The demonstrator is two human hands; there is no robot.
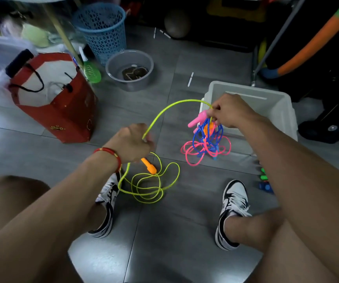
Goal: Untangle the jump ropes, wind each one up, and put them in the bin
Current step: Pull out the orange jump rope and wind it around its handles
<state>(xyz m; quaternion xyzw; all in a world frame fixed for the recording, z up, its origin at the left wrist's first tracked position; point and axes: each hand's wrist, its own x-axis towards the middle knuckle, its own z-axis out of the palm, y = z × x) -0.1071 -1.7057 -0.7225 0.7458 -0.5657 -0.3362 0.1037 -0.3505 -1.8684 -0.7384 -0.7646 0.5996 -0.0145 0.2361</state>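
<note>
Pulling the yellow-green rope (165, 113) free of the knot is the step in hand, as I judge it. At the floor's (42, 144) left edge a red paper bag (62, 111) stands open, its contents unclear; behind it a blue mesh basket (101, 27) looks empty, and a grey basin (130, 69) holds something dark I cannot identify. The left hand (131, 142) has its fingers closed around the yellow-green rope, whose loose coils and orange handle (149, 166) lie on the floor between the 2 shoes. The rope arcs right to the right hand (228, 111), fingers pinching a bunch of pink handle (197, 119), blue rope (207, 139) and pink rope (197, 154) that dangles to the floor. Just behind it the white bin (274, 107) sits near the floor's right edge, empty as far as it shows. A hard tug could tighten the knot, and the floor coils could snag a shoe.
</note>
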